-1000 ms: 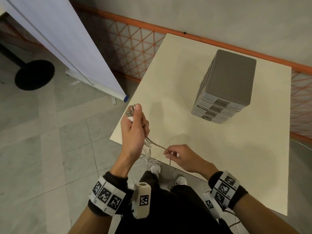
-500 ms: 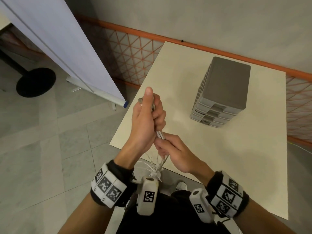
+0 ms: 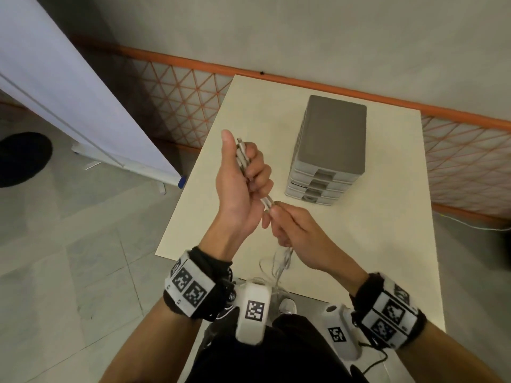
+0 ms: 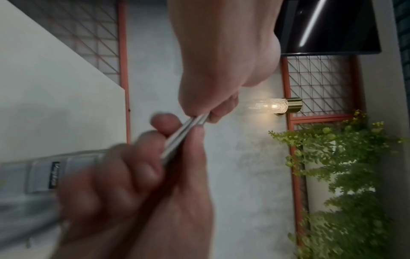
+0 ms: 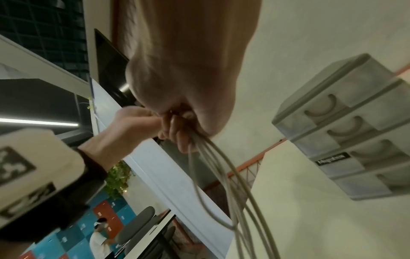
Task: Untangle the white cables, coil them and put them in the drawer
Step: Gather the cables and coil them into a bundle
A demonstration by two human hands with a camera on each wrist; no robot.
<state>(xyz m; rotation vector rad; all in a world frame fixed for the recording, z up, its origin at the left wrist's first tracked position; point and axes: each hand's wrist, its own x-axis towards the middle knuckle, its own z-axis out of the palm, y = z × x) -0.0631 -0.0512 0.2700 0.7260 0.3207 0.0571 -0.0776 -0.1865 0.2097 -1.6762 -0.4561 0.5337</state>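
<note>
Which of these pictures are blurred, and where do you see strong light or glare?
Head view: mostly sharp, dim even light, wrist bands slightly smeared. Left wrist view: the left hand and drawer unit are motion-blurred; the lit wall lamp glows brightly, and a light strip glares on the dark ceiling. Right wrist view: the white cables are softly blurred.

The left hand is up in front, thumb pointing up, fingers curled tight around the white cables. The right hand sits just below it, fingers pinching the same cables. Both wrists are close together.
</note>
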